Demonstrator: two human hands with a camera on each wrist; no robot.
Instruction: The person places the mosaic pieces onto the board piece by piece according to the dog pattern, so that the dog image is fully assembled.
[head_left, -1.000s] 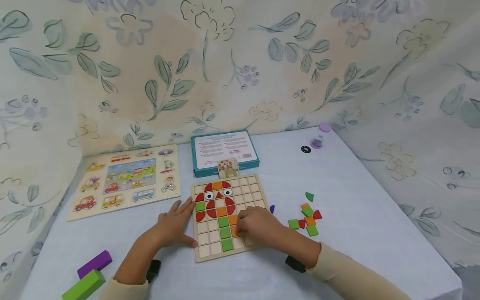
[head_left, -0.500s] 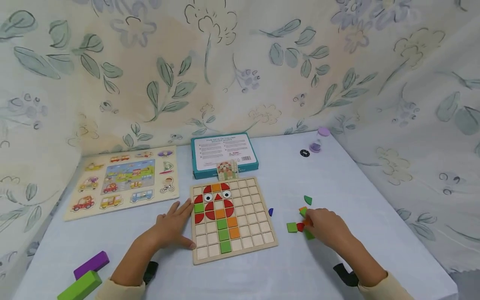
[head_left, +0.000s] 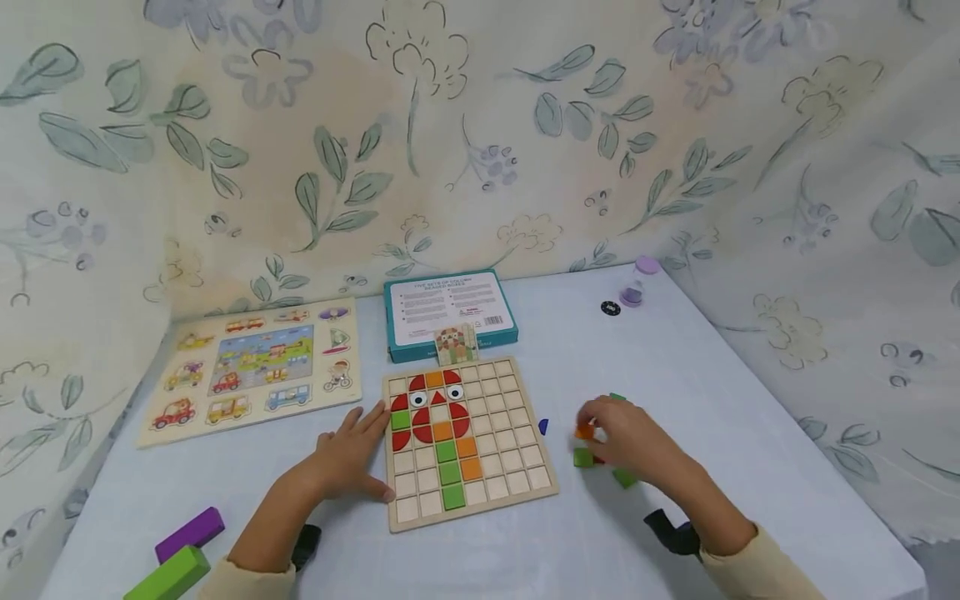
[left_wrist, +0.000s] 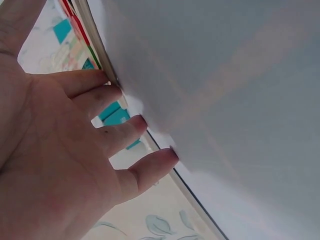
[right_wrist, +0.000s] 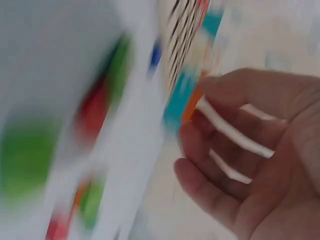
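Note:
A square wooden grid board [head_left: 512, 442] lies mid-table, its left and middle cells partly filled with red, orange and green tiles and two eye pieces. My left hand [head_left: 341, 458] rests along its left edge, fingers spread; the left wrist view shows the fingertips by the board's side. To the right of the board, my right hand [head_left: 633, 437] pinches an orange square tile [right_wrist: 192, 103] between thumb and fingers, raised off the cloth. Below it lie loose tiles, among them a green square [head_left: 582, 457] and another green tile [head_left: 624, 478]; the hand hides some of them.
A picture card [head_left: 456, 343] leans on a teal box [head_left: 450, 308] behind the board. At left lies a vehicle puzzle [head_left: 262, 358]; nearer are purple [head_left: 190, 535] and green [head_left: 168, 575] blocks. A blue piece [head_left: 543, 427], black disc [head_left: 611, 308] and small hourglass [head_left: 632, 287] are at right.
My right hand went from the board's orange tiles to the loose pile, took an orange tile there, and has started moving back left with it. My left hand stays at the board's edge.

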